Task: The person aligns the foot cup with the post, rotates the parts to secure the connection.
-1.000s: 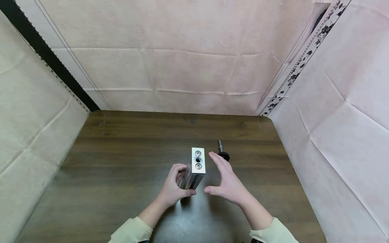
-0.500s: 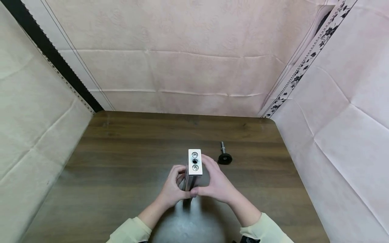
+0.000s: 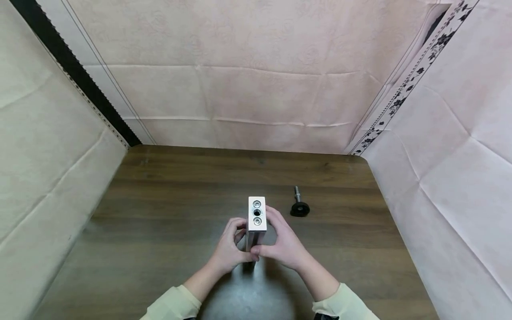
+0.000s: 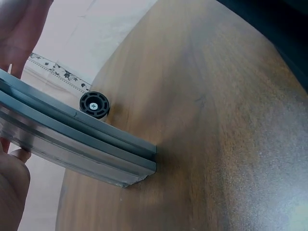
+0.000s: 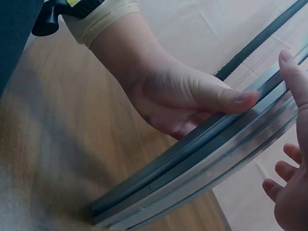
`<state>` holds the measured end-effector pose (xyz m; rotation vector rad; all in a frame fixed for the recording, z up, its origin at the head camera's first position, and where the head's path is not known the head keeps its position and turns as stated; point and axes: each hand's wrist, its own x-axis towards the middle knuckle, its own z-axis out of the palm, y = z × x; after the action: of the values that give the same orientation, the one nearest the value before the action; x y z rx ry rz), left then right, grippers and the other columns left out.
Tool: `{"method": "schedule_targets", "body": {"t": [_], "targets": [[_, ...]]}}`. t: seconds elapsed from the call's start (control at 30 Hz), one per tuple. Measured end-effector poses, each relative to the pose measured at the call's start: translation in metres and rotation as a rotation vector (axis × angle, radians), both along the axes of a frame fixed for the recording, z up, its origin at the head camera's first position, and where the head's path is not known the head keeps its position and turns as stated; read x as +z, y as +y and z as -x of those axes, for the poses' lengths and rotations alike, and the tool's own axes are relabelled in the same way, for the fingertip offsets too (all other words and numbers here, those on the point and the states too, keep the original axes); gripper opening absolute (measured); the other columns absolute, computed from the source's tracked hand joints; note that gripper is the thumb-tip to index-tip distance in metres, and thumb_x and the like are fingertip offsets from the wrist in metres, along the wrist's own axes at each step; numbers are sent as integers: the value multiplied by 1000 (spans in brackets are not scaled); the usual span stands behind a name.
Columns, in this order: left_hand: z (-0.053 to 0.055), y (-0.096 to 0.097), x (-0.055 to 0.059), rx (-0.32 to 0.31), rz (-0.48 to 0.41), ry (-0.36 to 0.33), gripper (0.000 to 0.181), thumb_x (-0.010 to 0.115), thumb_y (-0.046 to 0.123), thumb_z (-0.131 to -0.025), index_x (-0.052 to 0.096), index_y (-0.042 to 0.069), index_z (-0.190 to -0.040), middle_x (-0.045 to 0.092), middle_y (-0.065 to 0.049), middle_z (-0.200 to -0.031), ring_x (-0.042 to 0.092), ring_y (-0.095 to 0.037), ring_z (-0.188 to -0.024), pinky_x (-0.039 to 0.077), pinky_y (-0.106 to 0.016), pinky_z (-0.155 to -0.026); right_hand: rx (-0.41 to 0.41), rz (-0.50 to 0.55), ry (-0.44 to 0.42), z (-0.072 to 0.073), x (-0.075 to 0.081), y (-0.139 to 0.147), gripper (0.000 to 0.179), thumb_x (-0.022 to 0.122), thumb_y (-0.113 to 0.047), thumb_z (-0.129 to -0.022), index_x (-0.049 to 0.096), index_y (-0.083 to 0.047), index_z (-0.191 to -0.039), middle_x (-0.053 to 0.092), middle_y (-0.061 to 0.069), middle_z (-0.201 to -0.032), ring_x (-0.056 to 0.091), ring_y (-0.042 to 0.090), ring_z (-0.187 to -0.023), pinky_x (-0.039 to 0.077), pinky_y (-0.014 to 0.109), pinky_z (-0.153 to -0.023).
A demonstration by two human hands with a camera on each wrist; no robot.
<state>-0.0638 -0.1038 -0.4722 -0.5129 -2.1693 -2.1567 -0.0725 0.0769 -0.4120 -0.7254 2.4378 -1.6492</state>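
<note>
An aluminium profile bar [image 3: 253, 240] stands roughly upright in front of me, its lower end [image 4: 139, 171] at or close to the tabletop. Two screws and a central hole show in its pale end plate [image 3: 257, 226]. From the left, my left hand [image 3: 228, 249] grips the bar, and its thumb lies along a grooved side in the right wrist view. My right hand [image 3: 286, 244] curves around the right side, thumb near the left thumb. Beyond it a levelling foot [image 3: 300, 210] with a black round base and threaded stem lies on the table; its base underside [image 4: 95, 105] faces the left wrist camera.
The wooden tabletop [image 3: 180, 209] has rounded far corners. Pale cloth [image 3: 248, 89] hangs behind it, with more cloth at the left [image 3: 52, 186] and right [image 3: 452, 178]. A black strip [image 3: 92, 89] runs down the left corner.
My right hand has moved left from a gap beside the bar and now holds it together with the left hand. The bar has tilted to more upright. Little differs from half a second ago.
</note>
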Motion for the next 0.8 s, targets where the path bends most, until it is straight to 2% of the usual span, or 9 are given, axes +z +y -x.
{"method": "schedule_targets", "body": {"t": [0.2, 0.4, 0.5, 0.63, 0.8], "targets": [[0, 0, 4, -3, 21, -10, 79, 86, -8, -49, 49, -5, -119, 41, -12, -119, 41, -21, -109, 37, -28, -99, 24, 97, 11, 2, -6, -1, 64, 80, -19, -70, 52, -16, -127, 36, 4, -142, 34, 24, -129, 31, 51, -100], [-6, 0, 26, -8, 68, -40, 71, 84, -7, -54, 49, -5, -116, 43, -13, -117, 43, -25, -108, 39, -33, -98, 25, 138, 5, 3, -9, -3, 64, 80, -13, -68, 53, -12, -126, 38, 5, -140, 35, 24, -128, 31, 49, -101], [-8, 0, 31, -3, 91, -73, 67, 84, -5, -57, 50, -3, -116, 43, -12, -117, 43, -27, -109, 38, -35, -98, 23, 146, -6, 2, -10, -4, 67, 80, -10, -66, 52, -9, -127, 37, 8, -141, 35, 26, -128, 31, 50, -101], [-8, 2, 30, 2, 104, -98, 66, 83, -5, -59, 50, -2, -117, 43, -12, -118, 42, -26, -111, 37, -35, -99, 22, 149, -9, 2, -10, -4, 68, 80, -8, -65, 52, -8, -127, 38, 9, -141, 35, 27, -128, 31, 50, -100], [-6, 3, 26, 6, 93, -90, 66, 83, -5, -59, 50, -3, -117, 43, -13, -119, 42, -27, -112, 36, -39, -100, 16, 120, 17, 3, -10, -2, 66, 80, -16, -68, 52, -13, -128, 40, 4, -139, 37, 23, -127, 32, 49, -100]]}}
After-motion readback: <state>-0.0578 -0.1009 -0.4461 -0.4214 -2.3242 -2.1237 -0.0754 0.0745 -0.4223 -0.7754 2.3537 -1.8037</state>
